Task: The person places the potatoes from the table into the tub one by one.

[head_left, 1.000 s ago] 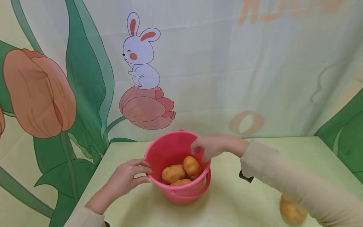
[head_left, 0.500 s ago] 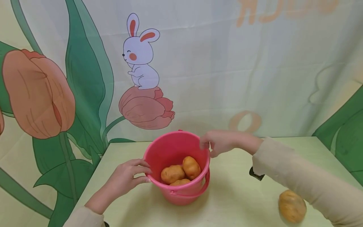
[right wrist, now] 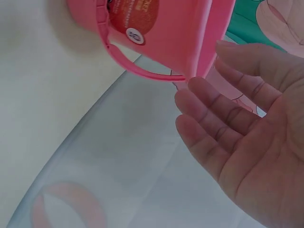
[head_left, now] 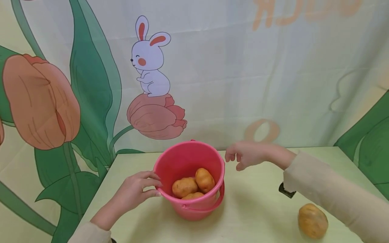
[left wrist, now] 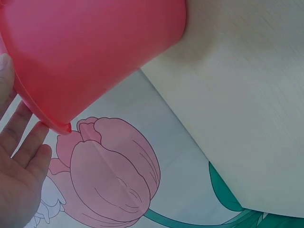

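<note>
While the pink bucket (head_left: 189, 179) stood near the middle of the pale green desk (head_left: 261, 209), the left hand (head_left: 135, 190) rested against its left side just under the rim, fingers nearly straight and only lightly bent, steadying rather than clutching. Seen from the left wrist, those fingers (left wrist: 21, 156) lay flat beside the bucket wall (left wrist: 95, 52). The right hand (head_left: 246, 155) hovered just beside the right rim, apart from it, fingers spread and relaxed, holding nothing; the right wrist view showed its bare palm (right wrist: 256, 142) next to the bucket's lowered handle (right wrist: 137, 66).

Three potatoes (head_left: 194, 185) sat in the bottom of the bucket, and another potato (head_left: 312, 221) lay on the desk toward the right front, well apart from it.

Judging by looks, the bucket was thin, smooth plastic, light itself but bottom-heavy with its load, and its wall would probably flex under a squeeze. The handle or the stiffer rim seemed the safest hold. The loose potato looked firm, rounded and matte, easily cupped with a whole hand.
</note>
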The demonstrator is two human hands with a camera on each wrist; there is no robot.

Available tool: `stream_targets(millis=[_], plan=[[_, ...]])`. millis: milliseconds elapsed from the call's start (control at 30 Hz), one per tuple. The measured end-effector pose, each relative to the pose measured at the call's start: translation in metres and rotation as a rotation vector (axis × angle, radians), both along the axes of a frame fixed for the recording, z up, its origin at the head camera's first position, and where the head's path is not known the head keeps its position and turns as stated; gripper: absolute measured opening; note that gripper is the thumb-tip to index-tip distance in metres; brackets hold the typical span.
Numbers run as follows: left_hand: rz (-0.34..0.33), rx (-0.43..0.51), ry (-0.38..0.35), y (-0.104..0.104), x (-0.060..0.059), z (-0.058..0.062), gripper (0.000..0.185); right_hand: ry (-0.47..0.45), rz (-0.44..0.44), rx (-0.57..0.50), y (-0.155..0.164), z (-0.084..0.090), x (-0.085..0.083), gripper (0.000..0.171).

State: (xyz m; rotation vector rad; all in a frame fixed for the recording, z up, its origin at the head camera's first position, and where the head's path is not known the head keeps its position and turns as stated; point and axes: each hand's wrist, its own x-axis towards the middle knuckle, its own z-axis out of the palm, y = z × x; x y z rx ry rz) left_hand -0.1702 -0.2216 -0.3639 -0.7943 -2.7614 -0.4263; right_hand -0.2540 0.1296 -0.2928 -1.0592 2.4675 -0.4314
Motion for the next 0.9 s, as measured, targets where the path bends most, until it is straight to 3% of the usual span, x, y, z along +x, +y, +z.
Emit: stream_targets(millis=[367,700,900], plan=[[0.013,0.001,-0.021,0.001,0.0,0.0,0.024,-0.046,-0.064,0.006,0.024,-0.009,0.002,0.026],[0.0,0.007,0.019,0.002,0.0,-0.001,0.024,-0.103,-0.133,0.031,0.04,-0.021,0.003,0.03],[0.002,0.003,0.016,0.003,-0.001,0.0,0.024,-0.096,-0.121,0.008,0.047,-0.031,0.003,0.03]])
